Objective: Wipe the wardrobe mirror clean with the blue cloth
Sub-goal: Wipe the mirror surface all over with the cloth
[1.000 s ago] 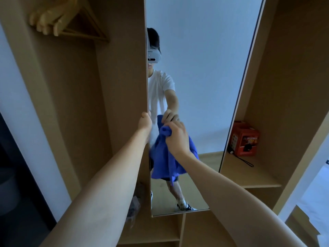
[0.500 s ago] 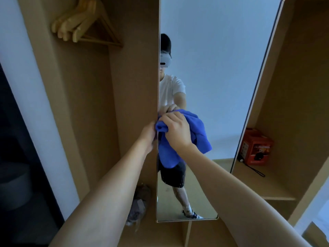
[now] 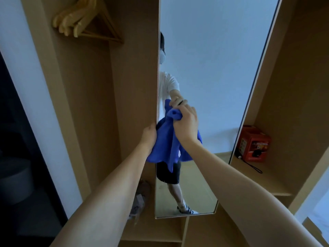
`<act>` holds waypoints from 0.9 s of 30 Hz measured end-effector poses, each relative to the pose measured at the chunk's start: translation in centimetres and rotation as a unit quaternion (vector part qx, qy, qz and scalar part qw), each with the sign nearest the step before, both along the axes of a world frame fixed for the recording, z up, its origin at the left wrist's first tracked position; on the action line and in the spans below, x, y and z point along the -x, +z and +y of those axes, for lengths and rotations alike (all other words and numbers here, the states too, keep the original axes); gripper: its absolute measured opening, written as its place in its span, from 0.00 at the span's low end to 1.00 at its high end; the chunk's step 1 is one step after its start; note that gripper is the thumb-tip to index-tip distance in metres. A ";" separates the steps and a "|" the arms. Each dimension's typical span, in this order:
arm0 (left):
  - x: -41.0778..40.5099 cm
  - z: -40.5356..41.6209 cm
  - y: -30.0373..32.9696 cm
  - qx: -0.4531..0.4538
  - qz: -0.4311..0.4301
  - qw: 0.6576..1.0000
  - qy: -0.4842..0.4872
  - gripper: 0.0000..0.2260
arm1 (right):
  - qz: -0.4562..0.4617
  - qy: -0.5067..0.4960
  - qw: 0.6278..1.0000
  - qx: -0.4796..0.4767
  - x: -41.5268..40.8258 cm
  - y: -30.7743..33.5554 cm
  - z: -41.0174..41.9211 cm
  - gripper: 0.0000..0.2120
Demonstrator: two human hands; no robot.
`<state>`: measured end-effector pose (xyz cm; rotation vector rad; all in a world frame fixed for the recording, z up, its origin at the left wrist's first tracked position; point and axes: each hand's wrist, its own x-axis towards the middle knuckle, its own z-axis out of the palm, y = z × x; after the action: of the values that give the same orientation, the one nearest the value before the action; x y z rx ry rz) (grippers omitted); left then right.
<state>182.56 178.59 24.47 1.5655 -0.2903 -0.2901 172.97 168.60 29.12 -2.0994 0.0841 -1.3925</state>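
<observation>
Nearest me, both forearms reach fwd. My right hand (image 3: 186, 124) has a clenched grip on a bunched corner of the blue cloth (image 3: 169, 145), held against the mirror (image 3: 213, 77) near its left edge, approx mid-height; rest of cloth hangs loose below. My left hand (image 3: 148, 135) sits at the mirror's left edge by the wooden panel (image 3: 135, 77); its grip I can't tell, fingers hidden. Progress: wiping looks underway, but glass shows no clear wiped vs unwiped zones. I'd judge upper, right & bottom areas still left. Farther right, a red box (image 3: 253, 144) on the shelf (image 3: 263, 179).
</observation>
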 end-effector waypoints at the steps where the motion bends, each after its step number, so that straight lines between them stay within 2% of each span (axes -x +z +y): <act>1: -0.3 -0.1 -0.6 0.002 0.003 1.000 0.003 0.20 | -0.028 0.009 1.000 0.004 0.0 1.2 0.3 0.14; 4: 0.2 -0.3 -1.8 -0.022 0.021 0.999 0.025 0.26 | -0.024 0.013 0.999 0.041 -0.5 2.6 0.8 0.12; 6: -0.6 -0.6 -2.9 -0.023 -0.001 0.999 0.036 0.26 | 0.004 -0.005 0.996 0.089 -1.1 1.5 0.8 0.11; 8: -0.3 -0.5 -2.7 -0.010 -0.027 0.999 0.030 0.23 | 0.017 0.012 0.990 0.138 -1.5 -1.0 0.8 0.10; 10: 1.1 0.0 -1.6 0.002 -0.017 1.000 0.001 0.18 | 0.088 0.006 0.975 0.203 -1.9 -4.6 0.4 0.09; 12: 1.8 0.1 -1.2 -0.013 -0.008 1.000 -0.014 0.21 | 0.144 0.009 0.962 0.231 -2.0 -8.2 -0.3 0.08; 15: 2.2 0.2 -1.5 -0.055 -0.053 0.997 -0.021 0.28 | 0.182 0.018 0.964 0.195 -0.6 -11.1 -0.8 0.07; 17: 2.1 0.4 -1.8 -0.071 -0.085 0.994 -0.014 0.29 | 0.180 0.026 0.970 0.161 0.7 -11.1 -0.5 0.08; 20: 2.2 0.7 -1.9 -0.084 -0.085 0.993 -0.016 0.29 | 0.165 0.035 0.984 0.063 1.3 -9.4 -0.3 0.09; 24: 1.5 1.0 -1.9 -0.070 -0.051 0.995 -0.050 0.29 | 0.089 0.016 0.996 -0.019 1.1 -4.2 0.3 0.14; 27: 1.0 0.7 -1.9 -0.066 -0.023 0.996 -0.053 0.30 | -0.003 0.012 1.000 0.022 0.5 0.5 1.4 0.14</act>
<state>181.56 179.28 22.62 1.6917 -0.3974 -0.3625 172.44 170.03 29.61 -2.1263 0.0249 -1.3971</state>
